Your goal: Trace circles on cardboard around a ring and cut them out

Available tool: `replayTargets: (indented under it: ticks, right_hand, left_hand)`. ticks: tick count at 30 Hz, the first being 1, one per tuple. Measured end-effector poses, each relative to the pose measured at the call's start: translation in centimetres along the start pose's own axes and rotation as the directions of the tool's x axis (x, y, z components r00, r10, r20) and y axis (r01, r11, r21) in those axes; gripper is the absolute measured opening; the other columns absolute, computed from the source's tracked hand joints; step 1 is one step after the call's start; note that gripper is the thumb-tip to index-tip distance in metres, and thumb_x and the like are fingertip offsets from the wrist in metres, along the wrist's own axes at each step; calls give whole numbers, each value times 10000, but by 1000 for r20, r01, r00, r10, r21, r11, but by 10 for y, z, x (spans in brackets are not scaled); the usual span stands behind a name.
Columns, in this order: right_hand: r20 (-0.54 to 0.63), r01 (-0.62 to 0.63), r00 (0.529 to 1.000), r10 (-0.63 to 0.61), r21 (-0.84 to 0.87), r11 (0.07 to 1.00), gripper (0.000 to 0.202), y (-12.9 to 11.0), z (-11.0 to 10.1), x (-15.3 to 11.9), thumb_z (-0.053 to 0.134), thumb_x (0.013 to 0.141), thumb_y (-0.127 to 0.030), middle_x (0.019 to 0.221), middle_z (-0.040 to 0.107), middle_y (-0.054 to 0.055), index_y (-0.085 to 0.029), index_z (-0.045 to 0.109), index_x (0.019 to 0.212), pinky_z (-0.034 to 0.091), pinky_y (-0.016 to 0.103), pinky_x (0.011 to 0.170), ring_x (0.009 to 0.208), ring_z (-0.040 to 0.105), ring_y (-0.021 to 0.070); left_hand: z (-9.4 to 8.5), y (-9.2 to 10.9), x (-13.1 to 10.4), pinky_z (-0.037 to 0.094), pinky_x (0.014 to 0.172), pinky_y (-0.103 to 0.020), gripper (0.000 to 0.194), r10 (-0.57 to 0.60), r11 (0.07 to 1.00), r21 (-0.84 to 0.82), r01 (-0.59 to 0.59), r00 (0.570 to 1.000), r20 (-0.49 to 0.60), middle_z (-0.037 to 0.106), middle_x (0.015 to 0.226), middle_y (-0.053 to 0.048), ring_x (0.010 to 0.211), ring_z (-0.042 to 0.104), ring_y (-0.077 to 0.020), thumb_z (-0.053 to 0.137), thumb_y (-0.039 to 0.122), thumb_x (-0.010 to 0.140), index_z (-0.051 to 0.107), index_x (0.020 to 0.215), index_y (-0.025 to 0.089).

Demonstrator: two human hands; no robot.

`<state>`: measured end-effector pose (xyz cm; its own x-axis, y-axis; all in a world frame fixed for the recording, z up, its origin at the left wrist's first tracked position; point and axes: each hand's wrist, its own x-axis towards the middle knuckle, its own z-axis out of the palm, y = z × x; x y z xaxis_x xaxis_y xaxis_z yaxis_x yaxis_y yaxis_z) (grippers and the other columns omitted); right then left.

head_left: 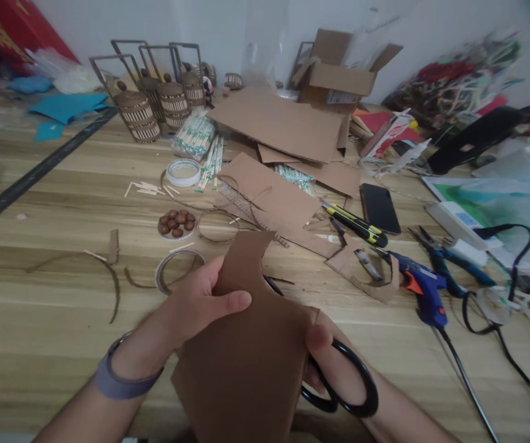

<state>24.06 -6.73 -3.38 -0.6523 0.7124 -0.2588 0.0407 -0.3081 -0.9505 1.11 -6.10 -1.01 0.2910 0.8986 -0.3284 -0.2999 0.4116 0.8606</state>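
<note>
My left hand point(200, 301) grips a brown piece of cardboard point(246, 363), its thumb lying on top and its other fingers hidden beneath. A curved notch is cut into the cardboard's upper right side. In my right hand point(334, 357) are scissors point(371, 394) with black handles; the thumb goes through one loop. The blades are mostly under the cardboard, and a dark bit of blade shows at the notch. Left of the cardboard lie a tape roll point(160, 274) and a small dish of round brown balls point(176, 223).
Cardboard sheets point(274, 123) are stacked at the back beside woven lanterns point(138, 114). On the right lie a utility knife point(355, 224), a phone point(379, 208), a blue glue gun point(424, 286) with its cord, and pliers point(449, 261). A white tape roll point(183, 173) sits farther back.
</note>
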Motion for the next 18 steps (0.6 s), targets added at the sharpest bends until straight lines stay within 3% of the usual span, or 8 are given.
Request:
replayTargets:
  ticks: [6,12,18]
  right_hand:
    - [32,45,998,-45,17,999,796,3,0,3,429,775,-979,377,342,-72,-220,426,537,166,185,296,299,266,40]
    - [103,1,995,-3,27,1000,795,-14,-2,2,477,741,-980,395,350,-93,-193,505,636,144,177,302,310,229,32]
    - [166,-21,986,3,108,994,870,-17,-8,2,415,745,-997,343,324,-105,-153,602,651,119,179,272,249,186,37]
  left_hand:
    - [-4,-1,5,597,722,-290,568,-5,997,-72,8,999,39,816,1069,-61,950,777,-279,934,416,686,697,1166,227]
    - [-9,15,1,595,714,-282,502,-12,1000,0,12,995,94,820,1068,-55,964,777,-282,941,412,670,741,1096,237]
    - [-22,14,0,610,710,-302,679,-71,997,-25,75,991,115,821,922,-69,911,788,-303,981,457,582,740,1168,215]
